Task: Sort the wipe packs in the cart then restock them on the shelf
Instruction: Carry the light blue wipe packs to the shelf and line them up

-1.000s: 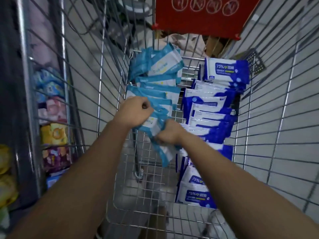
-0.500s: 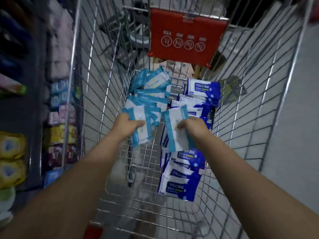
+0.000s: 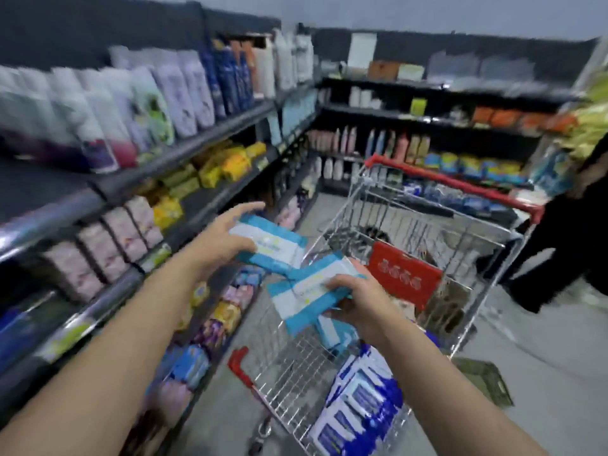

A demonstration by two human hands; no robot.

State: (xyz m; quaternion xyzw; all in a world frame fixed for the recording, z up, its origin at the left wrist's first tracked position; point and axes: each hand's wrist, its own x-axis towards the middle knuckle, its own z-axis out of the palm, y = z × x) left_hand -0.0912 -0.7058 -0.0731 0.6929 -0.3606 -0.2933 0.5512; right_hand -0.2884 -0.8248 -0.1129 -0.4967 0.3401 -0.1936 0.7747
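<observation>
- Wipe packs [image 3: 273, 250] in light blue and white, flat soft-plastic rectangles with a glossy, slightly crinkled skin, are held in the air between the shelving and the cart's left wall.
- The left hand [image 3: 227, 238] pinches one such pack by its left end, with long fingers along the far edge and the thumb on the near face. The pack lies almost level.
- The right hand [image 3: 358, 301] grips a tilted bundle of light blue packs [image 3: 304, 299], fingers curled over the top and thumb below. Blur hides how many it holds.
- The two held lots sit just beside each other, corners nearly touching.
- A silver wire-mesh shopping cart [image 3: 296, 373], with a red bar [image 3: 460, 189] along its far rim, stands on the grey floor to the right of the shelving.
- Inside the cart, dark blue and white wipe packs [image 3: 358, 399] lie stacked against the near end, shiny and pillow-shaped.
- A red plastic flap [image 3: 403, 278] with white round symbols hangs against the cart's inner wire panel.
- A long dark metal shelf unit [image 3: 197, 144] runs down the left. Pale pouches [image 3: 164, 103] stand on the top tier, with yellow packets [image 3: 223, 166] and pink packets [image 3: 112, 245] below.
- A person in dark clothing [image 3: 559, 241] stands beyond the cart at the right edge.
</observation>
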